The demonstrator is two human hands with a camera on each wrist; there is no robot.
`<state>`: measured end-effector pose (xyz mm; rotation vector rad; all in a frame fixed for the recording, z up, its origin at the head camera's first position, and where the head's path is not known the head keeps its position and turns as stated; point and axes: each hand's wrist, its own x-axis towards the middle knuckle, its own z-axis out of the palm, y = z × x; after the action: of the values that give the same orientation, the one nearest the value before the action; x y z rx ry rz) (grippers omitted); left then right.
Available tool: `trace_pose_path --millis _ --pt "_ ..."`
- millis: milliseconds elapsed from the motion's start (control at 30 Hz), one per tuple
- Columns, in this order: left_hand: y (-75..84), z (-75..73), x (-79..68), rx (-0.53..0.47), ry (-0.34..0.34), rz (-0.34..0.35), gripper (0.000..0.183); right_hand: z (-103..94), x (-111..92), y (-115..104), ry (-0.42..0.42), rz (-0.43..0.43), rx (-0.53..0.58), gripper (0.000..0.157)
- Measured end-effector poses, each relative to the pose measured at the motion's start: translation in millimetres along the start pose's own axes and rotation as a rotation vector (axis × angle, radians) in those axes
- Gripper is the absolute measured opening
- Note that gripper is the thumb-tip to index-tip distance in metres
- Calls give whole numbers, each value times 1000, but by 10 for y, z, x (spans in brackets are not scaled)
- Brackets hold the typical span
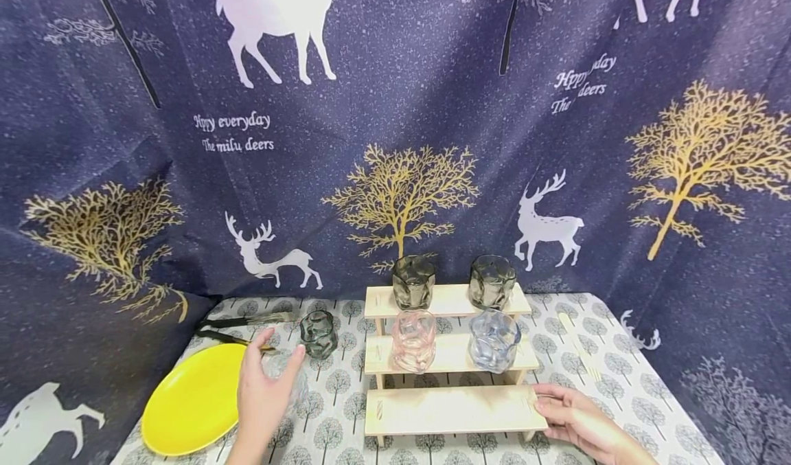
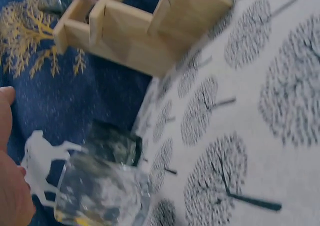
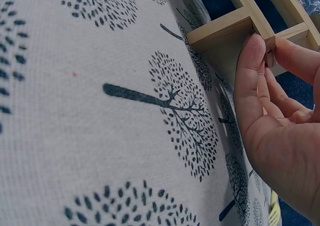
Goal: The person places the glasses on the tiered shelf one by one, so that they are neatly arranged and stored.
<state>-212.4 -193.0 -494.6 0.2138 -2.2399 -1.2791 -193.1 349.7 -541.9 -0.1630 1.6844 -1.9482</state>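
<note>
I see four glasses [image 1: 414, 283] on the rack [image 1: 457, 410]; clear glass [image 2: 102, 191] and dark glass [image 1: 318, 334], at seven o'clock, seemingly remain. My left hand [image 1: 262, 396] spreads apart; right hand [image 1: 575, 418] pinches the rack.

The head view is bright, the wrist views dimmer (clear glass [image 2: 102, 192] blurred at left).

My head camera looks forward and down; my close, tilted wrist views share the three-tiered pale wooden rack [image 1: 457, 410].
</note>
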Motion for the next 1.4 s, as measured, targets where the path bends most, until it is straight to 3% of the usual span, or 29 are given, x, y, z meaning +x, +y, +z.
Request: trace_pose_path --millis 200,533,1033,1400 --pt "-131 -30 41 12 -73 -48 78 0 0 -2 -9 -4 6 50" --pt "-165 -10 11 -20 -146 -92 80 -7 -2 12 -23 -12 17 48" --pt "-266 146 -169 -6 -119 -29 83 -16 -16 4 -22 -13 10 48" --pt "-513 153 -172 26 -172 -2 96 -7 0 14 -17 -10 20 48"
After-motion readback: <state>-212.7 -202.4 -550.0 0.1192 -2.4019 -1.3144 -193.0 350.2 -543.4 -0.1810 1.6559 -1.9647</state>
